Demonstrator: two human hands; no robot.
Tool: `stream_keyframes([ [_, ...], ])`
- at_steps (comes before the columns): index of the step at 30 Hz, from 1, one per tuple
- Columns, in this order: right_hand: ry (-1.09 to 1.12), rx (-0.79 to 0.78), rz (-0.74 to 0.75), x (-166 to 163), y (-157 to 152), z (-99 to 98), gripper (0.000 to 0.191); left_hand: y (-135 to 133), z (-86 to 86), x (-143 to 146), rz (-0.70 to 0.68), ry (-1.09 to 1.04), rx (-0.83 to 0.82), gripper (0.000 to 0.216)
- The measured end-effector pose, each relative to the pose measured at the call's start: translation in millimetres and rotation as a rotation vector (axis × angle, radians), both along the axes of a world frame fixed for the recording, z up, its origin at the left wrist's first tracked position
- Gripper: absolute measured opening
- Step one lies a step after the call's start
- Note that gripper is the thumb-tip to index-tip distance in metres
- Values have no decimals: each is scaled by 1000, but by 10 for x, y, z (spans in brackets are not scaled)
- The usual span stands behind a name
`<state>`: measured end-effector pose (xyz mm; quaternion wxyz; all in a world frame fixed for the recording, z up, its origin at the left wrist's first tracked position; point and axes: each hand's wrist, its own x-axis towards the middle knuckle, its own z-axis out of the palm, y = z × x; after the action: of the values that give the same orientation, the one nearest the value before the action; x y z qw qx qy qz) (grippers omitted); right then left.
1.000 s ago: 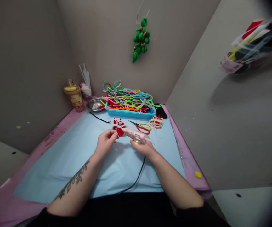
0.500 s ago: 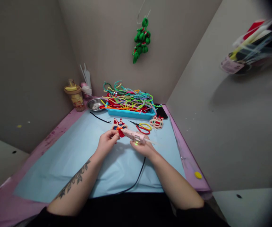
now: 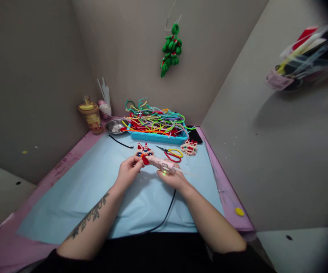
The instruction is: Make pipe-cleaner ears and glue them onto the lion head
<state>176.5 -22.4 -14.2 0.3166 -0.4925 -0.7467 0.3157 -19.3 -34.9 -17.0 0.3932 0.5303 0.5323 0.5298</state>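
My right hand (image 3: 171, 177) is wrapped round a pale pink hot glue gun (image 3: 161, 163), which has a green light glowing and a clear glue stick out of its back end. The gun's nozzle points left at a small red fuzzy piece (image 3: 145, 160) with a bit of orange, pinched in the fingertips of my left hand (image 3: 130, 168). Just beyond my fingers is a cream, red and blue lion-head figure (image 3: 145, 149); whether it touches the red piece I cannot tell. Scissors (image 3: 172, 154) with red and yellow handles lie to its right.
A blue tray (image 3: 158, 137) heaped with colourful chenille stems stands at the back. Beside it are a metal bowl (image 3: 115, 126), a cup (image 3: 91, 117) and a second lion-head figure (image 3: 189, 148). A black cable (image 3: 168, 212) runs across the blue sheet (image 3: 95, 182). Green ornaments (image 3: 172, 49) hang above.
The glue gun's nozzle and the red piece have shifted very slightly at most. Both hands keep their hold, and the whole view has tilted a little.
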Motion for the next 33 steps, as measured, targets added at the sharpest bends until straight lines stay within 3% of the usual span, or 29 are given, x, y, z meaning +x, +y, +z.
stream_keyframes([
  [9,78,-55,-45,-24,-28,36,11,-14,-40,-1,19,74,51,21],
  [16,210,-33,-21,1,-15,-42,14,-4,-7,-93,158,55,26,22],
  [24,909,-483,93,-98,12,-204,49,-44,-87,-332,220,-390,-88,31],
  [27,962,-700,217,-282,-34,-131,55,-98,-86,-545,259,-379,-106,33],
  [30,964,-880,261,-658,-75,-34,42,-212,60,-948,454,-227,-16,28],
  [33,945,-1071,203,-1253,-37,28,24,-438,378,-1409,859,-163,208,21],
])
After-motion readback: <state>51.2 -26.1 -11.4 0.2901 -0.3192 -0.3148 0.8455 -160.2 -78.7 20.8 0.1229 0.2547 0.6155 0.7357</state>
